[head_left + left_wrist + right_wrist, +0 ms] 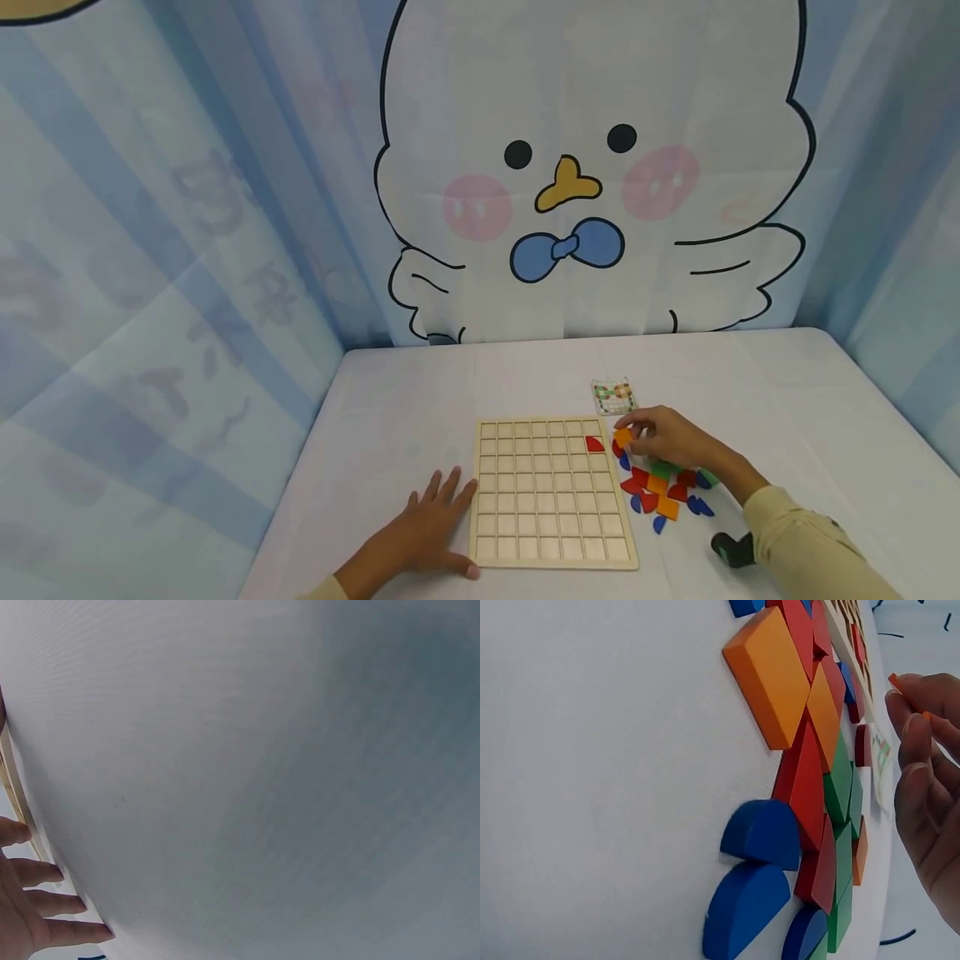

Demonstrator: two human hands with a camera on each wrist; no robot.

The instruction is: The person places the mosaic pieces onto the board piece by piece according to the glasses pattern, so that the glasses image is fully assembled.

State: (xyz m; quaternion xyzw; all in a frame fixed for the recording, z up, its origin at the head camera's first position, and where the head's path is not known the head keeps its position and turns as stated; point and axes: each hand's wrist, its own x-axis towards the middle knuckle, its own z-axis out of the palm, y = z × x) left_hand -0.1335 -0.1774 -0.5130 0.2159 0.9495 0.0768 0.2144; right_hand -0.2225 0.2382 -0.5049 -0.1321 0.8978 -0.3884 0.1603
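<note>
Tile (622, 437), orange, edge slanting down-right in right-wrist view, pinched by right hand (666, 436), left hand (427, 527) spread beside board (549, 483)

The board (555, 564) looks like matt wood; at its three o'clock, the blocks (657, 484) look smooth; at one o'clock, the card (613, 400) looks papery; the curtain (562, 92), cloth.

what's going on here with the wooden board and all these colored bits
A person's right hand has an orange piece in its grip, just off the right side of the gridded board. The left hand rests spread at the board's left edge. So far one red piece sits in the grid; loose pieces lie to the right, and a patterned card lies beyond the board.
</note>
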